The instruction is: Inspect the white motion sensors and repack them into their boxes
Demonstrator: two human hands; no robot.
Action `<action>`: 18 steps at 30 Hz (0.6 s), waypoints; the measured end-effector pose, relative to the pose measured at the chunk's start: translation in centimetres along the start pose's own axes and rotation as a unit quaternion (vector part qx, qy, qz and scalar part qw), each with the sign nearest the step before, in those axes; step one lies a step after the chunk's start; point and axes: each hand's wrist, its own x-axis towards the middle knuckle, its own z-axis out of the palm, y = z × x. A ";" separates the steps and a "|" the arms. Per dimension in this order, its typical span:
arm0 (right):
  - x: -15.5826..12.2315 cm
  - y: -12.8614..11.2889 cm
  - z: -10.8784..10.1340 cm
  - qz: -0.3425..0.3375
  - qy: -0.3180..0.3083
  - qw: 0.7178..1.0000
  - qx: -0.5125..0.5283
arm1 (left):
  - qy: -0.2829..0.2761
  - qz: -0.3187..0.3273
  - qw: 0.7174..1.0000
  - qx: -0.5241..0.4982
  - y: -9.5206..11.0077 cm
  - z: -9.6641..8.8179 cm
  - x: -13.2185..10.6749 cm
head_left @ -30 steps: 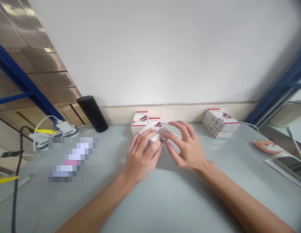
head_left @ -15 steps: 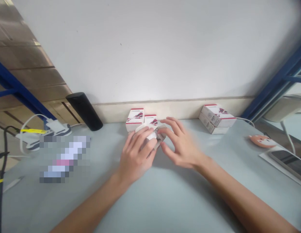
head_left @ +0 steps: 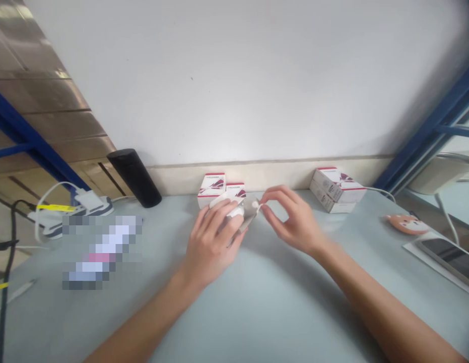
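Wrapped round a small white carton [head_left: 250, 222] is my left hand [head_left: 210, 243], its fingers lying over the top. The carton is open on its right side, and a whitish, partly see-through part shows there; its contents are blurred. My right hand [head_left: 294, 219] pinches a small white piece [head_left: 259, 207] between thumb and forefinger at that open end. Whether this is a flap or something from inside, I cannot tell. Just behind the carton stand two white and red printed boxes, a left box [head_left: 212, 184] and a right box [head_left: 235, 190].
Stacked boxes [head_left: 337, 189] of the same print stand at the back right. A black cylinder [head_left: 134, 177] and a power strip [head_left: 91, 205] are at left, near a pixelated object [head_left: 106, 252]. An orange animal-faced item [head_left: 407, 224] and a phone [head_left: 451, 258] lie at right.
The right fingers, spread over the carton before, have closed into a pinch and moved slightly right to its open end. My left hand keeps its hold on the carton.
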 end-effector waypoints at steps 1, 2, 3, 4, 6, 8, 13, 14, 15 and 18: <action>0.0 0.8 -0.2 0.019 0.029 0.999 -0.039 | 0.006 -0.009 1.000 0.000 -0.1 0.0 0.0; -0.1 1.7 -0.4 0.045 0.053 0.994 -0.081 | 0.009 -0.015 1.000 -0.002 -0.1 0.0 0.0; -0.3 2.8 -0.6 0.077 0.061 0.988 -0.121 | 0.010 -0.018 1.000 -0.004 -0.1 0.0 0.0; -0.5 3.9 -0.7 0.107 0.056 0.980 -0.156 | 0.011 -0.017 1.000 -0.006 -0.1 0.0 0.0; -1.2 6.1 -0.6 0.165 0.003 0.964 -0.207 | 0.008 -0.013 1.000 -0.013 0.0 0.0 0.0; -2.1 7.7 -0.1 0.213 -0.068 0.946 -0.234 | 0.001 -0.012 1.000 -0.023 0.1 0.0 0.1; -3.0 8.7 1.1 0.260 -0.141 0.930 -0.219 | 0.002 -0.029 0.999 -0.040 0.1 0.1 -0.1; -2.8 8.4 1.1 0.256 -0.125 0.935 -0.213 | 0.004 -0.034 0.998 -0.043 0.0 0.1 -0.1; -2.5 7.9 1.0 0.245 -0.099 0.942 -0.205 | 0.005 -0.039 0.998 -0.045 0.0 0.1 -0.2; -1.3 5.2 0.4 0.180 0.016 0.972 -0.153 | 0.006 -0.045 0.997 -0.065 -0.1 0.4 -0.5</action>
